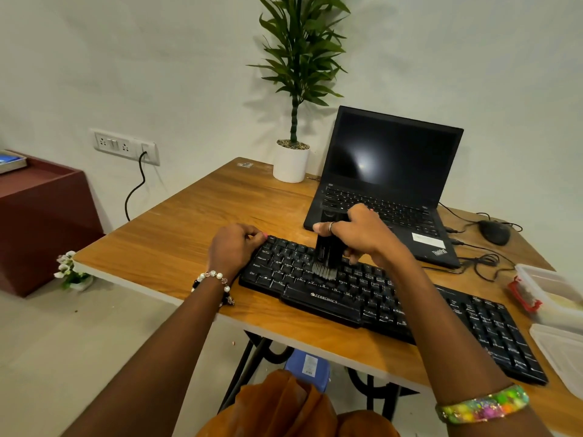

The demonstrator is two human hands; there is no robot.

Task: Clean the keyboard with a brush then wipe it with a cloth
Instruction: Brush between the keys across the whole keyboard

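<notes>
- Wooden table set against a pale wall is shown, with a laptop and potted plant toward the upper middle.
- At centre frame, a black keyboard is lain diagonally and steadied at its left end by the curled left hand.
- A black brush is gripped upright by the right hand, bristles on the left-side keys.
- Brushing is judged underway; no cloth can be identified, so wiping is left.

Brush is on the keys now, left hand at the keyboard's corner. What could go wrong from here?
1. The brush works close to the open laptop; swept dust may land on it.
2. Only the left hand steadies the keyboard, at one corner; its far end might pivot toward the plastic boxes.
</notes>
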